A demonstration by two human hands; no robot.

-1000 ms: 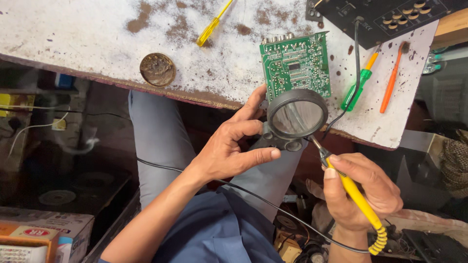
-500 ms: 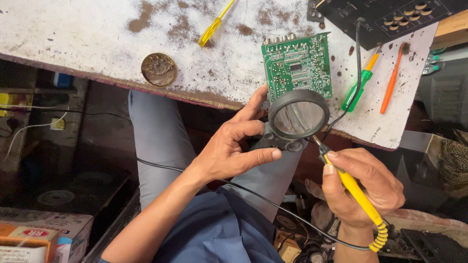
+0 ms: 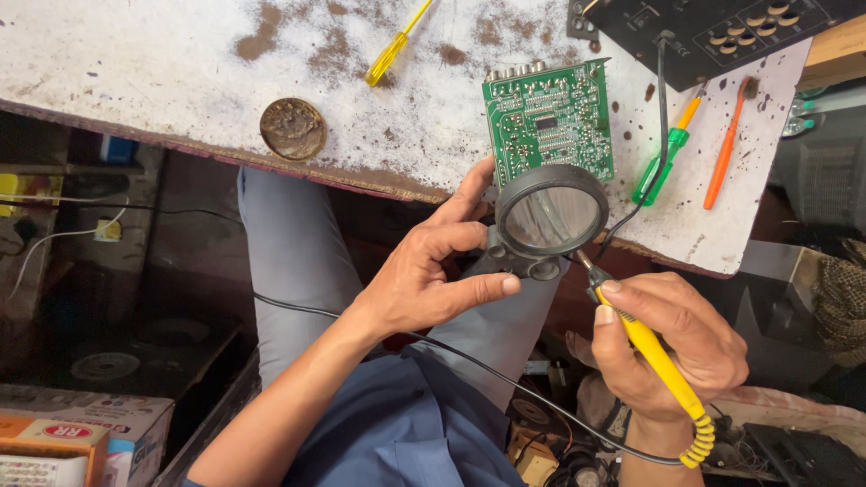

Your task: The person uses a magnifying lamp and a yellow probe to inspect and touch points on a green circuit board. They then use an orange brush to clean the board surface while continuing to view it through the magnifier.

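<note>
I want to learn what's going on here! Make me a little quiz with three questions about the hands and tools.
1. True or false: the left hand holds the round black magnifying glass over the green rectangular circuit board.
2. What does the right hand hold?
A. an orange screwdriver
B. the yellow-handled soldering iron
C. a round tin
3. Fill in: the round rusty brown tin sits on the worn white ____, near its edge.

Key
1. True.
2. B.
3. Table.
</note>
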